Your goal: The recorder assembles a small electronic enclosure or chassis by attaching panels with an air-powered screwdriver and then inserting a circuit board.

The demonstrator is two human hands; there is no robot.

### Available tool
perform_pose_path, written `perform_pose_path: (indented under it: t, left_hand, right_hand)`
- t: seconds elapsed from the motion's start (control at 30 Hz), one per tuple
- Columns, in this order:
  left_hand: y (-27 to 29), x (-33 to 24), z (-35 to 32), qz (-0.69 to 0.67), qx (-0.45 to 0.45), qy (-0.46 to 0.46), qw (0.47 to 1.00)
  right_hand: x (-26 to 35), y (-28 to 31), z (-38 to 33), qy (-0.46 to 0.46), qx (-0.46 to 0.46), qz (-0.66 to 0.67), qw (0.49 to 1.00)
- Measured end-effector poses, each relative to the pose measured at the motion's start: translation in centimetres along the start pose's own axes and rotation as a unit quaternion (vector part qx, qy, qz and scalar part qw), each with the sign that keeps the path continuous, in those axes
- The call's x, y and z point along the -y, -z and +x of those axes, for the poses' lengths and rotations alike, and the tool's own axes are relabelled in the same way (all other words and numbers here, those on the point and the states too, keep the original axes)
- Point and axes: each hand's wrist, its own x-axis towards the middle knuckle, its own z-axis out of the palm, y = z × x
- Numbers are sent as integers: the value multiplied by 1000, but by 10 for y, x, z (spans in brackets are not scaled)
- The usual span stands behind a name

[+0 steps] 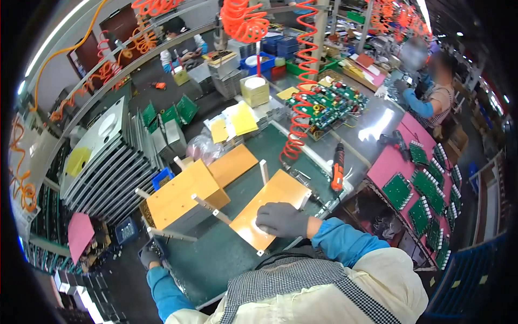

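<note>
My right hand (281, 219), in a grey glove, lies on an orange-yellow rectangular board (283, 190). Its fingers are curled in; whatever they hold, if anything, is hidden. Pale posts (264, 171) stick out at the board's corners. At the lower left, my left hand (150, 257), also gloved, is at a small dark bin (160, 251), with its fingers mostly hidden. Between the hands and farther left stands a stack of similar boards (186, 195), with posts on its top one. Another orange board (233, 164) lies behind it.
A corded orange-and-black screwdriver (338, 168) and a slim metal air tool (295, 174) lie at the right on the green mat (226, 259). A red coiled hose (302, 108) hangs over it. Green circuit boards (428, 186) cover a pink sheet. A co-worker (434, 94) is at far right.
</note>
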Motion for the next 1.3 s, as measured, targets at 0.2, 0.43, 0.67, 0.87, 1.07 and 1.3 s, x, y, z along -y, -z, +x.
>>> perform_pose_path:
  t: [0.2, 0.43, 0.67, 0.87, 1.07, 1.3]
  left_hand:
    - [6, 0, -9, -52, -34, -3, 998]
    - [-5, 22, 20, -103, -37, 17, 994]
    - [-9, 46, 43, -371, -72, 150, 914]
    - [15, 58, 32, 215, 4, -22, 976]
    - [11, 39, -16, -351, -94, 0, 932]
    - [2, 4, -74, -540, 25, 7, 841]
  right_hand:
    - [0, 0, 0, -11, -2, 17, 1000]
    - [-2, 2, -4, -10, -22, 22, 999]
    - [-3, -1, -6, -5, -40, 15, 999]
    - [0, -1, -7, -7, -24, 14, 1000]
    - [-2, 0, -6, 1, -27, 1, 1000]
    - [-1, -1, -6, -6, -22, 4, 1000]
